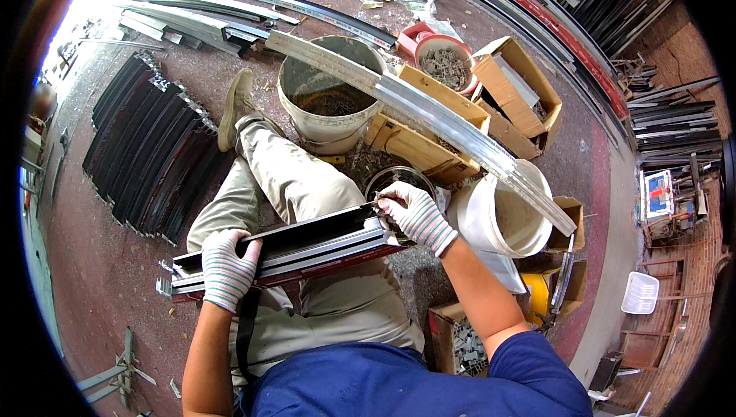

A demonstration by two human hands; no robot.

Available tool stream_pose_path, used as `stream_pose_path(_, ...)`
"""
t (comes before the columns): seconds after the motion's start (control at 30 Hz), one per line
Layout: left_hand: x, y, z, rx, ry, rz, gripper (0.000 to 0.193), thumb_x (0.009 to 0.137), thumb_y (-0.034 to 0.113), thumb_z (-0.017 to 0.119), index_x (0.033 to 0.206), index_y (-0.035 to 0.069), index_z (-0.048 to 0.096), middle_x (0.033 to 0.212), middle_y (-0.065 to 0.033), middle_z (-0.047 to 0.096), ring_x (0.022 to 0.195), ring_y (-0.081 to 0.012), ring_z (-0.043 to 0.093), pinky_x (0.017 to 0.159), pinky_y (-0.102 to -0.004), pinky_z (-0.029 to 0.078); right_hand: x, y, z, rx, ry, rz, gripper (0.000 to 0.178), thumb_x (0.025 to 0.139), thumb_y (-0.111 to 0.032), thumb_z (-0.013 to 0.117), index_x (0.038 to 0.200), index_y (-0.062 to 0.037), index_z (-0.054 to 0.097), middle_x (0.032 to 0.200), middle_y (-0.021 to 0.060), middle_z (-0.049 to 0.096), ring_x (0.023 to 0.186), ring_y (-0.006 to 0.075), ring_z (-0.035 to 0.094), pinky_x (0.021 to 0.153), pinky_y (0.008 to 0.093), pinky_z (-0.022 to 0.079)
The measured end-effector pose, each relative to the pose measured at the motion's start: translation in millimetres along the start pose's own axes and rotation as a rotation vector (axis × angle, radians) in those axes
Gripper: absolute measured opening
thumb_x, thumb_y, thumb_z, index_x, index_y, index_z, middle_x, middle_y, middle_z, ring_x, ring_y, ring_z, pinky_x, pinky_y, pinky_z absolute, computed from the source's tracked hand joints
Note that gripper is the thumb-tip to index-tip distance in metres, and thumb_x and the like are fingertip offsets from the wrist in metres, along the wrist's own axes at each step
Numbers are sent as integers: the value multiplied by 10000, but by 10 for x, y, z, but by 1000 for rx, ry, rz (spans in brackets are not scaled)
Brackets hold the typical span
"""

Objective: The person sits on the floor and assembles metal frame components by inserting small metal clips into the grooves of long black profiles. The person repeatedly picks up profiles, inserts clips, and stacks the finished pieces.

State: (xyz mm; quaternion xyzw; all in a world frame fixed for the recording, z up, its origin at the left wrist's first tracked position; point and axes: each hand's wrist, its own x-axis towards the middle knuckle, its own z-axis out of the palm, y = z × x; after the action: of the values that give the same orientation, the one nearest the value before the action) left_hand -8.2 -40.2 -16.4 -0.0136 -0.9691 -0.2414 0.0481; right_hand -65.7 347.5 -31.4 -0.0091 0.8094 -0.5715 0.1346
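Across my lap lies a short metal profile (322, 254), silver and black with a dark red lower edge. Its left part is gripped by my left hand (227, 270), in a striped white knit glove, with the thumb over the top and the fingers hidden beneath. At the profile's right end, the gloved fingers of my right hand (418, 218) are pinched together; anything between them is too small to make out. Just behind that hand stands a dark round container (400, 173), partly covered by it. Small bright metal tabs (163, 285) stick out of the profile's left end.
Ahead stands a large whitish bucket (314, 124); a long metal bar (452, 127) reaches from it over a wooden box (418, 152) to a white bucket (481, 210). Cut black profiles (149, 149) lie in a row at left. A carton (441, 340) of small metal parts sits by my right elbow.
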Motion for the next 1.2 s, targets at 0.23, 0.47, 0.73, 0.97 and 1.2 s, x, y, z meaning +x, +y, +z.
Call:
stream_pose_path(0.23, -13, -1, 4, 1, 12, -17, 279, 868, 342, 814, 911, 68, 788, 850, -169, 728, 862, -380, 677, 860, -467, 506, -11, -82, 72, 17, -6, -83, 89, 1014, -79, 708, 1059, -3, 700, 792, 31, 686, 730, 82, 623, 691, 283, 531)
stream_pose_path(0.47, 75, -107, 69, 10, -124, -81, 337, 884, 428, 804, 848, 94, 788, 778, -134, 722, 813, -341, 682, 821, -454, 459, 96, 168, 77, 152, -94, -65, 63, 1014, -72, 722, 1008, -27, 678, 787, -4, 654, 703, 77, 590, 672, 277, 512)
stream_pose_path(0.73, 74, -170, 123, -13, -138, -116, 357, 886, 450, 800, 852, 94, 795, 781, -140, 726, 814, -344, 685, 842, -456, 436, 93, 41, 114, 179, -109, -6, 73, 1001, -77, 746, 996, -25, 695, 786, -21, 645, 730, 63, 579, 675, 274, 501)
stream_pose_path(0.97, 73, -177, 122, -13, -140, -99, 365, 883, 452, 798, 867, 88, 795, 811, -159, 728, 842, -357, 686, 857, -470, 431, 70, -50, 169, 201, -133, 70, 75, 1013, -104, 744, 1016, -29, 737, 802, -33, 666, 693, 40, 566, 625, 251, 471)
stream_pose_path(1.2, 87, -35, 64, -31, -147, -76, 331, 877, 412, 812, 838, 85, 783, 792, -163, 721, 834, -362, 687, 849, -457, 456, 313, -43, -238, 233, -462, 59, 161, 1012, -102, 743, 1134, -3, 780, 929, 5, 771, 874, 70, 679, 817, 270, 565)
